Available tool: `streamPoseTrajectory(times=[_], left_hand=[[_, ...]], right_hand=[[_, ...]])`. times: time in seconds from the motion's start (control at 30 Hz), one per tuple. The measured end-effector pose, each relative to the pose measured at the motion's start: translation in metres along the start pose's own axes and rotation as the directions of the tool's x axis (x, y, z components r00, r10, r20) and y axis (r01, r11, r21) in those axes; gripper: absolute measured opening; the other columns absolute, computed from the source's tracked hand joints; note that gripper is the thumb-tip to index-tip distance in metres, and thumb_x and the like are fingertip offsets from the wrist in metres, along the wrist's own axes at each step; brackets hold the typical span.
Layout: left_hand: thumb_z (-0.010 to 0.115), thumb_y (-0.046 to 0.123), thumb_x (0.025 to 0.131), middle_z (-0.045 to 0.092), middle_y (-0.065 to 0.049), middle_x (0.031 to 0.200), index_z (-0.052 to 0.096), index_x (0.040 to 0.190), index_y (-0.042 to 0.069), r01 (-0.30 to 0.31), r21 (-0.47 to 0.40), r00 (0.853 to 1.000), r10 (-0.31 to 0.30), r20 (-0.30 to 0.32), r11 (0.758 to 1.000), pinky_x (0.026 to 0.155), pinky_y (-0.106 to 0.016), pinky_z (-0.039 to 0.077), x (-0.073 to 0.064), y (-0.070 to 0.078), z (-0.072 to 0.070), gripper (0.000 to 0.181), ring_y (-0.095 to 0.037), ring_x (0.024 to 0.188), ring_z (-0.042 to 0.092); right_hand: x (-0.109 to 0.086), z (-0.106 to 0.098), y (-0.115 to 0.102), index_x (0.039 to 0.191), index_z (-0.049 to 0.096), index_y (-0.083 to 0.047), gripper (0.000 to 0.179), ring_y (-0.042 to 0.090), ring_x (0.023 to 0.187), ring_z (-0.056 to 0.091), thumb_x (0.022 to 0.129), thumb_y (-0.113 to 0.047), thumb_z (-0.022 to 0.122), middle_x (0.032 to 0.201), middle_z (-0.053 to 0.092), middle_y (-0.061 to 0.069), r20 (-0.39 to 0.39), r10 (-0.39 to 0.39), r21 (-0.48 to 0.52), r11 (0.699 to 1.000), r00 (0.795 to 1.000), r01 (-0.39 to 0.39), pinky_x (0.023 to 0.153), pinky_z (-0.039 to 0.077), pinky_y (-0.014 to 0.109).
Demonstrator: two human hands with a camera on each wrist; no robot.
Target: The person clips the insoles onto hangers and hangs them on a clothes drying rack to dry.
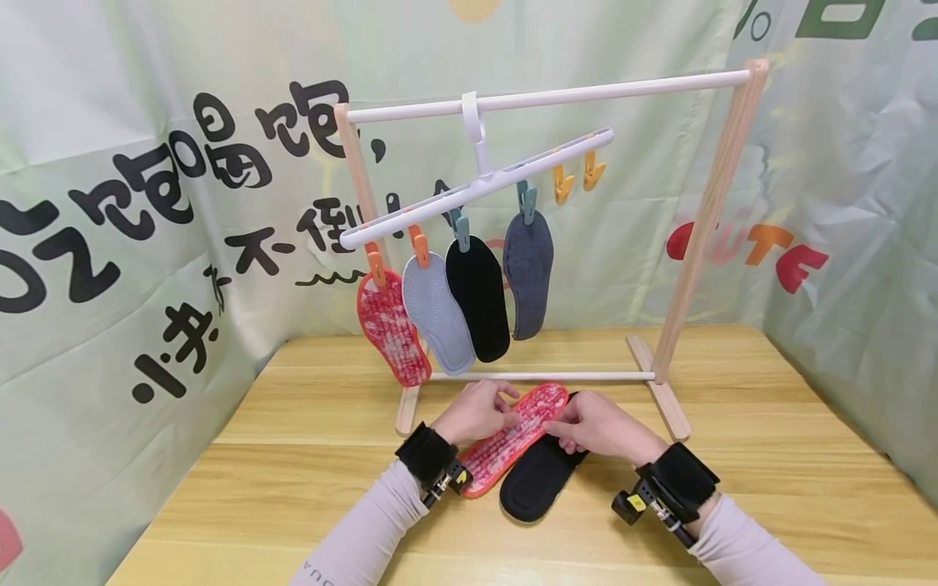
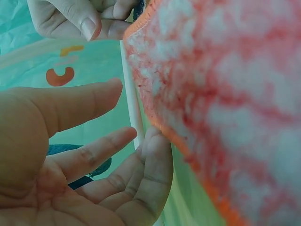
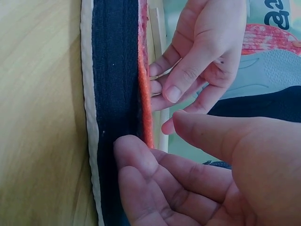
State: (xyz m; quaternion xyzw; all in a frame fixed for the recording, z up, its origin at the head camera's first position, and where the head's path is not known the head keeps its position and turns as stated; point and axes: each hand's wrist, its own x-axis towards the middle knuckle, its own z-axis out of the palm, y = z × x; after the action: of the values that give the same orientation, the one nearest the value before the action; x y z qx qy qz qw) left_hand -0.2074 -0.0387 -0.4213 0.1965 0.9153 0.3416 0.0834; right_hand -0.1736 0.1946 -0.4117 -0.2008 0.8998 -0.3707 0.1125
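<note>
Left hand (image 1: pixel 479 411): grip relaxed, thumb held apart, fingertips against the rim of the red insole (image 1: pixel 513 443). Right hand (image 1: pixel 597 422): grip also loose, thumb apart from the fingers, fingertips on the black insole (image 1: pixel 541 480), near the red one's far end.

Red insole sits at the table (image 1: pixel 293 505), in front of the rack (image 1: pixel 707 228), between the hands, slanted with far end to the right. Red face and orange rim show. Can't tell if it's flat or partly raised. Black insole is alongside on its right, same slant, edge overlapped by the red in the head view; pale rim in the right wrist view.

Rack: wooden posts and feet, white rail (image 1: pixel 557 97) on top, white lower bar (image 1: pixel 542 376). White hanger (image 1: pixel 440 203) hooked on the rail, tilted, left end low. From the low end: hung red insole (image 1: pixel 388 330) and grey insole (image 1: pixel 440 317) on orange clips (image 1: pixel 420 247); hung black insole (image 1: pixel 479 301) and blue-grey insole (image 1: pixel 529 277) on teal clips (image 1: pixel 527 203). Two yellow clips (image 1: pixel 563 185) at the raised end.

Black straps (image 1: pixel 427 456) on both wrists, pale sleeves (image 1: pixel 374 513). Printed cloth (image 1: pixel 601 244) behind.
</note>
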Motion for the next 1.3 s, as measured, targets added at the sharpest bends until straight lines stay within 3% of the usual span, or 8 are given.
streamPoseTrajectory(times=[0.47, 1.0, 1.3], left_hand=[[0.082, 0.021, 0.095, 0.079, -0.005, 0.1, 0.072, 0.128, 0.01, 0.01, 0.004, 1.0, -0.01, 0.025, 1.0, 0.08, -0.032, 0.057, -0.001, 0.0013, -0.0008, 0.036, -0.016, 0.09, 0.072], [0.082, 0.019, 0.096, 0.075, -0.004, 0.099, 0.07, 0.132, 0.009, 0.002, -0.034, 1.0, -0.002, 0.011, 0.999, 0.075, -0.029, 0.054, -0.002, 0.005, -0.0044, 0.039, -0.014, 0.087, 0.068], [0.081, 0.018, 0.096, 0.075, -0.003, 0.099, 0.068, 0.136, 0.009, -0.004, -0.045, 1.0, 0.003, -0.006, 0.999, 0.071, -0.026, 0.053, -0.0023, 0.0062, -0.0051, 0.044, -0.012, 0.083, 0.066]], right_hand=[[0.0002, 0.0004, -0.0011, 0.076, 0.077, -0.005, 0.032, 0.01, 0.059, 0.061, 0.103, -0.022, 0.073, 0.063, 0.068, -0.001, 0.005, 0.02, 0.012, 1.0, 1.0, -0.02, 0.056, 0.051, 0.023], [0.0004, -0.0025, -0.0005, 0.076, 0.078, -0.006, 0.032, 0.009, 0.059, 0.061, 0.103, -0.022, 0.073, 0.063, 0.068, -0.001, 0.005, 0.003, -0.001, 1.0, 1.0, -0.003, 0.055, 0.051, 0.023], [-0.0013, -0.0029, -0.0024, 0.079, 0.079, -0.006, 0.031, 0.01, 0.06, 0.061, 0.103, -0.024, 0.073, 0.065, 0.069, -0.001, 0.008, 0.035, 0.019, 0.999, 0.999, -0.035, 0.056, 0.049, 0.023]])
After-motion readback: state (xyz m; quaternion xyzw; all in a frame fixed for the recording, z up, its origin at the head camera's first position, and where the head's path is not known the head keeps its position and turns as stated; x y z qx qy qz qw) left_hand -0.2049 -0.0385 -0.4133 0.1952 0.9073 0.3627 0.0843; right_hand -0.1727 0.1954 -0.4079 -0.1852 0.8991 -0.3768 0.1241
